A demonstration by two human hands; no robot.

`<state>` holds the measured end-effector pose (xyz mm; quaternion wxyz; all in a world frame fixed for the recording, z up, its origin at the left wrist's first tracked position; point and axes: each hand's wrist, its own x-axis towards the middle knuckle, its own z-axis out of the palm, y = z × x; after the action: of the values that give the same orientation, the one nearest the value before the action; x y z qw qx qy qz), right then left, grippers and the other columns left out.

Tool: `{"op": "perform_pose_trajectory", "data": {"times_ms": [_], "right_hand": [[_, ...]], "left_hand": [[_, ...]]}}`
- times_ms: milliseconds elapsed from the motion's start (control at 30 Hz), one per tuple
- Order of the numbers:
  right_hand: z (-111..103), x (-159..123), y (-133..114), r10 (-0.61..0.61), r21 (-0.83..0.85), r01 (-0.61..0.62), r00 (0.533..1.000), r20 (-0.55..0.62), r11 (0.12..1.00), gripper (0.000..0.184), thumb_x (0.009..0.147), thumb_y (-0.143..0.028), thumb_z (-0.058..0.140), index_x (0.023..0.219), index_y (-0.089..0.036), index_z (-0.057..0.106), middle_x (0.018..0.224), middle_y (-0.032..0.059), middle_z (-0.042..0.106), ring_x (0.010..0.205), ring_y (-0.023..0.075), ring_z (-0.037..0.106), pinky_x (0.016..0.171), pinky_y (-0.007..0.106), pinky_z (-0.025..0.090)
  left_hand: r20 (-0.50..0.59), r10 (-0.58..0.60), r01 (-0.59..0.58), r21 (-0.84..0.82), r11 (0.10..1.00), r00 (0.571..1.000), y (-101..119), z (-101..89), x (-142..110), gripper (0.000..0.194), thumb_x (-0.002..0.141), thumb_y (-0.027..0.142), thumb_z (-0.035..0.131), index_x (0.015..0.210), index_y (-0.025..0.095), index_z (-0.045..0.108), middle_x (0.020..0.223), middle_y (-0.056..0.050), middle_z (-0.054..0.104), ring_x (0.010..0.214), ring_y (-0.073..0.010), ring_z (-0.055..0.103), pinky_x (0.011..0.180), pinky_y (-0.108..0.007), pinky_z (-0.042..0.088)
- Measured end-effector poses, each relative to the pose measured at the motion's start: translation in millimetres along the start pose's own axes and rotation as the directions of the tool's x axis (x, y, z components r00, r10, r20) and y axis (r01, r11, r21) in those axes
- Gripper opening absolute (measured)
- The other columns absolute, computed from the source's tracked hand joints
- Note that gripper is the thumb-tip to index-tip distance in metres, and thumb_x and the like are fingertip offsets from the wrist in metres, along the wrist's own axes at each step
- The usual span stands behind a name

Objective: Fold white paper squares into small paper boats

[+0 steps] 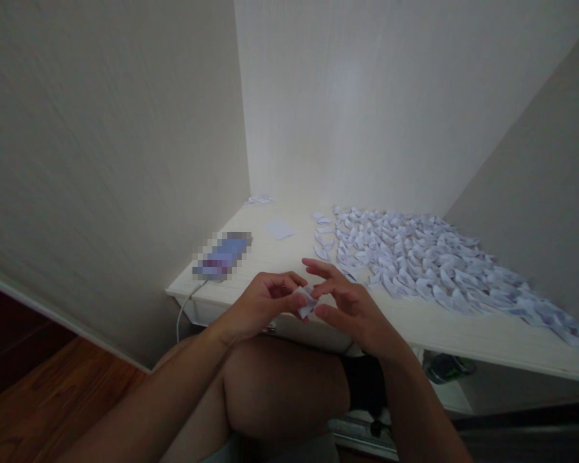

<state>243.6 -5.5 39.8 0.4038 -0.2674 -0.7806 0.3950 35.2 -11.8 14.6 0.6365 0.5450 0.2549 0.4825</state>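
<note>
My left hand (273, 297) pinches a small folded piece of white paper (307, 302) between thumb and fingers, just above the front edge of the table. From the other side comes my right hand (350, 305), its fingers spread and its thumb apart from them. Its fingertips are at the paper's right edge; whether they press on it I cannot tell. Behind the hands, a flat square sheet of white paper (279, 228) lies on the table. To the right spreads a large heap of folded white paper pieces (415, 251).
A blurred-out phone-like device (224, 256) with a white cable (183, 308) lies at the table's left. A few paper strips (259, 200) are in the back corner. Walls close in the white table (265, 263). My legs (284, 386) are under its front edge.
</note>
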Motion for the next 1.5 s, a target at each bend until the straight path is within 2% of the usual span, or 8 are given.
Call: {"op": "perform_pose_trajectory", "data": {"times_ms": [100, 167, 300, 433, 667, 867, 1100, 1500], "right_hand": [[0.1, -0.5, -2.4, -0.018, -0.125, 0.014, 0.999, -0.032, 0.992, 0.010, 0.093, -0.031, 0.068, 0.087, -0.028, 0.075, 0.139, 0.0057, 0.061, 0.130, 0.0261, 0.056, 0.112, 0.048, 0.040], [1.7, -0.1, -1.8, -0.045, -0.202, 0.033, 0.997, -0.057, 0.979, 0.012, 0.094, -0.026, 0.066, 0.086, -0.026, 0.075, 0.129, 0.0069, 0.066, 0.120, 0.0244, 0.062, 0.106, 0.044, 0.045], [7.1, 0.3, 2.5, -0.123, -0.300, 0.079, 0.983, -0.132, 0.951, 0.015, 0.094, -0.019, 0.063, 0.083, -0.023, 0.072, 0.104, 0.0070, 0.070, 0.099, 0.0215, 0.066, 0.090, 0.037, 0.051], [12.6, 0.1, 6.1, -0.166, -0.346, 0.093, 0.969, -0.186, 0.934, 0.015, 0.093, -0.016, 0.063, 0.082, -0.022, 0.071, 0.090, 0.0052, 0.068, 0.083, 0.0184, 0.066, 0.078, 0.033, 0.052], [15.1, 1.4, 8.8, -0.151, -0.302, 0.088, 0.970, -0.192, 0.949, 0.012, 0.092, -0.019, 0.066, 0.082, -0.024, 0.071, 0.089, 0.0041, 0.073, 0.082, 0.0186, 0.068, 0.077, 0.033, 0.054], [14.8, 3.3, 7.8, -0.195, -0.364, 0.110, 0.959, -0.204, 0.925, 0.009, 0.091, -0.024, 0.069, 0.082, -0.023, 0.071, 0.086, 0.0048, 0.071, 0.082, 0.0193, 0.067, 0.076, 0.034, 0.053], [13.3, 5.4, 6.3, -0.142, -0.390, 0.074, 0.979, -0.148, 0.918, 0.011, 0.094, -0.025, 0.064, 0.084, -0.022, 0.069, 0.079, 0.0034, 0.070, 0.072, 0.0172, 0.064, 0.067, 0.031, 0.050], [24.9, 10.8, 6.9, -0.033, -0.228, -0.042, 0.948, -0.316, 0.973, 0.005, 0.085, -0.021, 0.070, 0.080, -0.021, 0.071, 0.077, 0.0026, 0.073, 0.067, 0.0162, 0.066, 0.064, 0.028, 0.054]], "left_hand": [[-0.050, 0.106, -0.093, 0.220, 0.971, 0.993, 3.7, 1.1, 0.2, 0.016, 0.073, 0.030, 0.087, 0.075, 0.017, 0.078, 0.100, -0.008, 0.068, 0.087, -0.0170, 0.066, 0.071, -0.026, 0.053], [-0.094, 0.176, -0.141, 0.297, 0.945, 0.980, 5.1, 3.3, 0.3, 0.014, 0.070, 0.028, 0.089, 0.075, 0.018, 0.079, 0.098, -0.008, 0.069, 0.087, -0.0179, 0.066, 0.070, -0.026, 0.053], [-0.120, 0.278, -0.218, 0.367, 0.904, 0.953, 4.9, 7.7, 1.5, 0.012, 0.070, 0.027, 0.088, 0.077, 0.021, 0.080, 0.093, -0.008, 0.072, 0.084, -0.0176, 0.067, 0.070, -0.027, 0.056], [-0.139, 0.308, -0.236, 0.379, 0.895, 0.941, 3.3, 7.0, 4.0, 0.012, 0.070, 0.027, 0.088, 0.077, 0.021, 0.081, 0.089, -0.007, 0.073, 0.081, -0.0171, 0.068, 0.071, -0.028, 0.058], [-0.050, 0.235, -0.188, 0.452, 0.872, 0.971, 5.4, 1.7, 2.9, 0.013, 0.085, 0.033, 0.075, 0.089, 0.022, 0.083, 0.105, -0.010, 0.074, 0.089, -0.0197, 0.070, 0.074, -0.029, 0.058], [-0.086, 0.385, -0.277, 0.554, 0.785, 0.919, 5.0, 1.0, 4.2, 0.007, 0.082, 0.028, 0.080, 0.087, 0.027, 0.083, 0.093, -0.007, 0.079, 0.088, -0.0212, 0.072, 0.084, -0.033, 0.057], [-0.168, 0.409, -0.273, 0.518, 0.811, 0.897, 3.6, 3.4, 5.3, 0.005, 0.077, 0.029, 0.083, 0.081, 0.026, 0.083, 0.088, -0.007, 0.079, 0.084, -0.0218, 0.073, 0.080, -0.034, 0.058], [-0.260, 0.417, -0.266, 0.465, 0.845, 0.871, 4.9, 4.4, 6.3, 0.008, 0.070, 0.028, 0.088, 0.075, 0.024, 0.082, 0.084, -0.007, 0.079, 0.081, -0.0210, 0.072, 0.077, -0.033, 0.060]]}}
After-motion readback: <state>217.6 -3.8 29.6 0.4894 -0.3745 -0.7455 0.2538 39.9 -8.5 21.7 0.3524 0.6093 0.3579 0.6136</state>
